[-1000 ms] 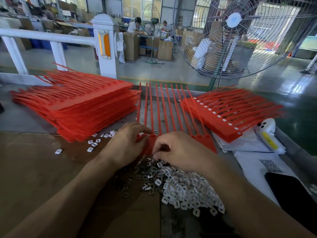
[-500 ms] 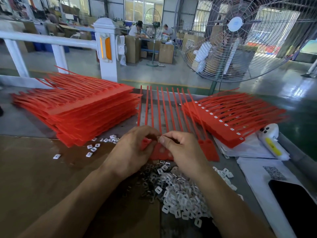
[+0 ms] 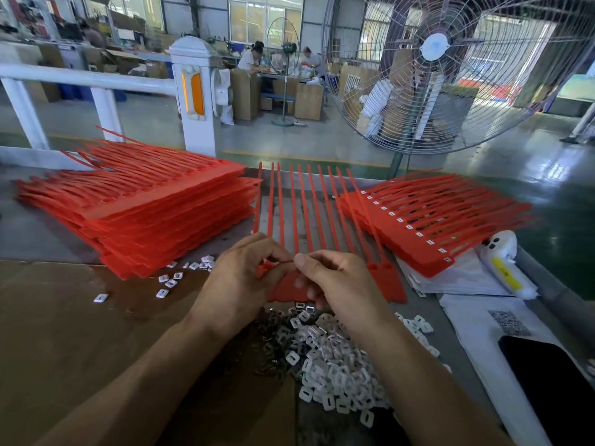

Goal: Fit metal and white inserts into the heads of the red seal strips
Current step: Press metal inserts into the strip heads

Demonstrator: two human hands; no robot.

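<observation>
A row of joined red seal strips [image 3: 325,220] lies in front of me, tails pointing away, heads near my hands. My left hand [image 3: 240,281] pinches the left end of the row's head plate [image 3: 286,289]. My right hand [image 3: 341,284] presses thumb and fingertips onto the same head; whatever insert sits under the fingertips is hidden. A heap of white inserts [image 3: 335,365] lies just below my hands. Small dark metal inserts [image 3: 273,355] lie at the heap's left edge.
A tall stack of red strips [image 3: 138,207] sits at left, a stack with white inserts fitted [image 3: 428,220] at right. Loose inserts [image 3: 167,281] lie on brown cardboard [image 3: 64,333]. A white device [image 3: 502,262], papers and a black phone [image 3: 553,391] lie at right. A big fan [image 3: 450,69] stands behind.
Both hands have lifted from the insert heap to the strip heads. The right thumb now meets the left fingers over one head.
</observation>
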